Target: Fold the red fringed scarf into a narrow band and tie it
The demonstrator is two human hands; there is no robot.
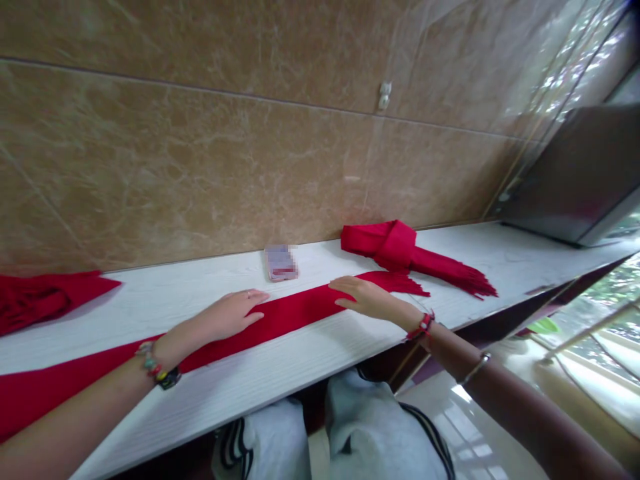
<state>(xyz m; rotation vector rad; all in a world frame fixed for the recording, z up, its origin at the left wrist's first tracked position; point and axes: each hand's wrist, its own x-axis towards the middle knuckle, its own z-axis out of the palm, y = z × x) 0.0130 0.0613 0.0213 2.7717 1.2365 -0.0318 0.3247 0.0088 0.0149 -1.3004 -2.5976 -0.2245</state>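
A long red scarf (295,311) lies stretched along the white tabletop, with its fringed end toward the right. My left hand (235,315) rests on the scarf near its middle, palm down, with the thumb apart from the fingers. Farther right, my right hand (363,297) also lies flat on the cloth, fingers extended. Neither hand grips the fabric. Just behind the right hand sits a second red scarf (395,245), folded and wrapped over itself, its fringe pointing right.
A bunched red cloth (50,297) occupies the table's far left. Against the tiled wall (200,153) lies a phone-sized object (281,263), its face blurred. A large dark box-shaped appliance (575,173) stands at the right end of the white tabletop (465,250).
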